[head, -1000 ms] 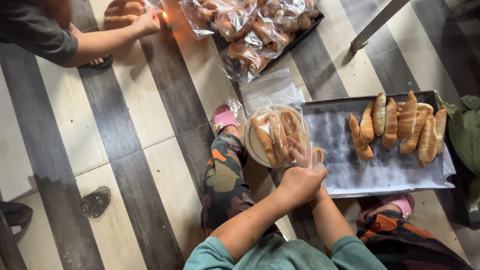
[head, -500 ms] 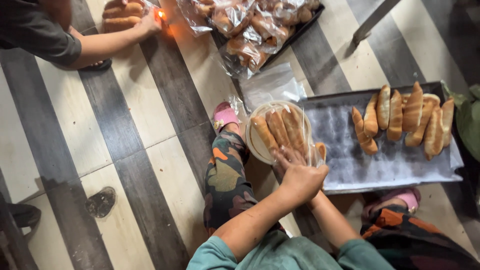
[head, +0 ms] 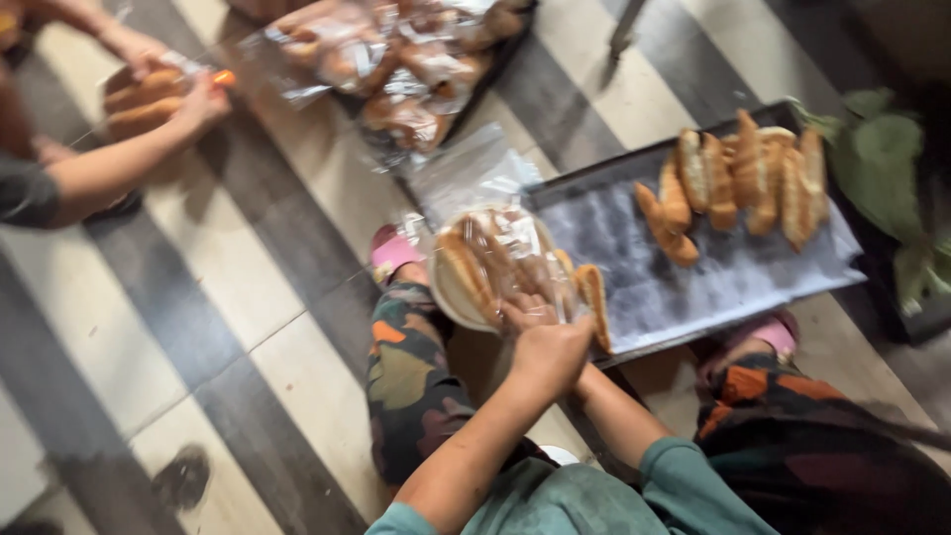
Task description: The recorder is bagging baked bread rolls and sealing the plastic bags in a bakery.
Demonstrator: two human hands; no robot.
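Bagging rolls over the lap.
Left hand [head: 547,349] is gripping the bag [head: 510,260], fingers closed; right hand is hiding behind it, grip unclear; tray [head: 693,267] alongside.

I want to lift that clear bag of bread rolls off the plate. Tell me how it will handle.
The clear bag looks thin and crinkled, so it will probably sag and flop. The rolls inside look soft and light, so they likely squash under a hard grip. The left hand rests at its near end, where loose rolls might slide out.
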